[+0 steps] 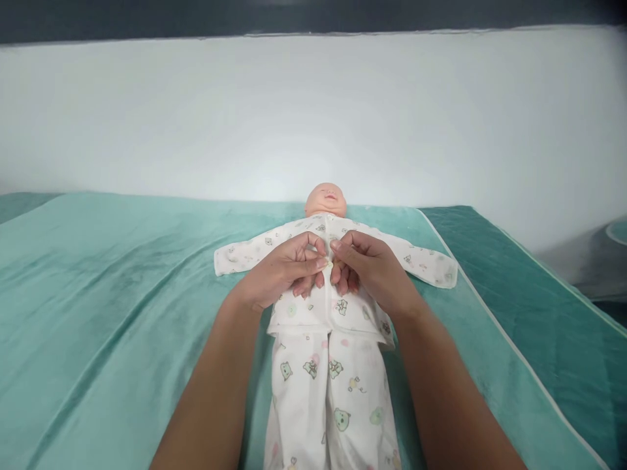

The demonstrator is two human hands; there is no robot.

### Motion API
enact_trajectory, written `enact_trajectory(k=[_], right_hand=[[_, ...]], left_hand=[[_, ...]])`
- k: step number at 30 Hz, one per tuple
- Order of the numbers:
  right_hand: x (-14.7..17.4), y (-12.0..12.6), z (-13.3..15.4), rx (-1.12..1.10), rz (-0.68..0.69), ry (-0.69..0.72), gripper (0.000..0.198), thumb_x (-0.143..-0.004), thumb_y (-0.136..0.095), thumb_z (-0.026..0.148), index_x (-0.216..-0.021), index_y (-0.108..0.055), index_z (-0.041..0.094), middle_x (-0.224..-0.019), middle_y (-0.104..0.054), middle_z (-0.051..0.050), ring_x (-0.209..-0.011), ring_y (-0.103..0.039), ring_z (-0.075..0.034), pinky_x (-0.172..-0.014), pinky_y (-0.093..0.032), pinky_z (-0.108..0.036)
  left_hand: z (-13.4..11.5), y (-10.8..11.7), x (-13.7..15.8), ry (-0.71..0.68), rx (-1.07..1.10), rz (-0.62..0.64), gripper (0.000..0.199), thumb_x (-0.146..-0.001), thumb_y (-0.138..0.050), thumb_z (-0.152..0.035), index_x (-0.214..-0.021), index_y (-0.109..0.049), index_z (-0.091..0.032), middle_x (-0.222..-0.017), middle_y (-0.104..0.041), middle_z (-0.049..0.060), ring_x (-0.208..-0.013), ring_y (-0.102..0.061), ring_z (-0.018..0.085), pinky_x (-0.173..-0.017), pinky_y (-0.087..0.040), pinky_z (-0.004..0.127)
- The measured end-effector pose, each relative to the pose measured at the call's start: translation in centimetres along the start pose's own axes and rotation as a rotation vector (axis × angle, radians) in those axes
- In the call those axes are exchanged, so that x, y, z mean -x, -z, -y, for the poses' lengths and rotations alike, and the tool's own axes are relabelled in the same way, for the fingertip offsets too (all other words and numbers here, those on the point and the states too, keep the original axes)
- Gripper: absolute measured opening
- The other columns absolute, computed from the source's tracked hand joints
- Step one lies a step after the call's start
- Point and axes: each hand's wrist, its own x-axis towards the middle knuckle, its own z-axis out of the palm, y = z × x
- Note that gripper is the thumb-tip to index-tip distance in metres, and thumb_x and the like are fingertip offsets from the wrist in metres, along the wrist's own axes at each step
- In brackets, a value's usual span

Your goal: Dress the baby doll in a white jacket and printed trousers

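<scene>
A baby doll (326,200) lies on its back with its head at the far end and its arms spread. It wears a white long-sleeved baby shirt (304,316) printed with small animals. Over the shirt's front opening, at chest height, both hands are close together. The thumb and forefinger of my left hand (289,261) pinch at a small pale yellow fastening (330,264), whether button or tie I cannot tell. My right hand (369,261) faces it, thumb and forefinger pressed together; what lies between them is hidden. Matching white trousers (298,398) cover the doll's legs.
Beneath the doll spreads a light green cloth (122,313) with long creases. Along the right lies a darker green strip (553,313) beyond a pale edge line. A white wall (196,117) rises behind the doll's head. A grey rounded shape (600,254) stands at the far right.
</scene>
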Motion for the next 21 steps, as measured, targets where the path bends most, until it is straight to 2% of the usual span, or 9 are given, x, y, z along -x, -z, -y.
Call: enact_trajectory(k=[5, 11, 16, 19, 21], right_hand=[[0.1, 0.1, 0.2, 0.031, 0.012, -0.021, 0.036, -0.09, -0.06, 0.048, -0.072, -0.049, 0.019, -0.059, -0.063, 0.001, -0.045, -0.056, -0.009, -0.043, -0.038, -0.02], [0.0, 0.6, 0.0, 0.033, 0.115, -0.009, 0.028, -0.083, -0.069, 0.041, -0.087, -0.051, 0.021, -0.062, -0.063, 0.004, -0.05, -0.058, -0.01, -0.046, -0.04, -0.02], [0.1, 0.9, 0.0, 0.041, 0.16, -0.006, 0.024, -0.087, -0.064, 0.04, -0.094, -0.052, 0.021, -0.063, -0.063, 0.004, -0.051, -0.059, -0.01, -0.047, -0.04, -0.021], [0.3, 1.0, 0.1, 0.038, 0.16, -0.001, 0.02, -0.091, -0.059, 0.04, -0.092, -0.053, 0.021, -0.059, -0.062, 0.004, -0.046, -0.055, -0.01, -0.044, -0.037, -0.021], [0.3, 1.1, 0.1, 0.006, 0.11, 0.028, 0.017, -0.091, -0.059, 0.037, -0.09, -0.054, 0.021, -0.058, -0.061, 0.004, -0.044, -0.051, -0.009, -0.043, -0.036, -0.021]], left_hand=[[-0.2, 0.2, 0.2, 0.01, 0.025, 0.055, 0.012, -0.092, -0.058, -0.029, -0.096, -0.05, -0.021, -0.065, -0.061, -0.004, -0.047, -0.049, 0.005, -0.052, -0.044, 0.02], [-0.3, 0.0, 0.2, 0.008, -0.007, 0.03, 0.007, -0.092, -0.055, -0.024, -0.094, -0.05, -0.02, -0.064, -0.061, -0.004, -0.048, -0.052, 0.006, -0.051, -0.043, 0.019], [-0.4, 0.0, 0.3, 0.033, -0.049, 0.032, 0.006, -0.09, -0.056, -0.022, -0.092, -0.051, -0.02, -0.063, -0.06, -0.004, -0.046, -0.052, 0.006, -0.049, -0.043, 0.019], [-0.4, 0.1, 0.4, 0.018, -0.041, 0.048, 0.009, -0.089, -0.059, -0.024, -0.093, -0.052, -0.019, -0.062, -0.06, -0.004, -0.046, -0.052, 0.007, -0.047, -0.04, 0.019], [-0.3, 0.2, 0.2, -0.037, 0.004, 0.003, 0.01, -0.088, -0.059, -0.025, -0.092, -0.052, -0.019, -0.06, -0.058, -0.004, -0.045, -0.05, 0.007, -0.046, -0.04, 0.02]])
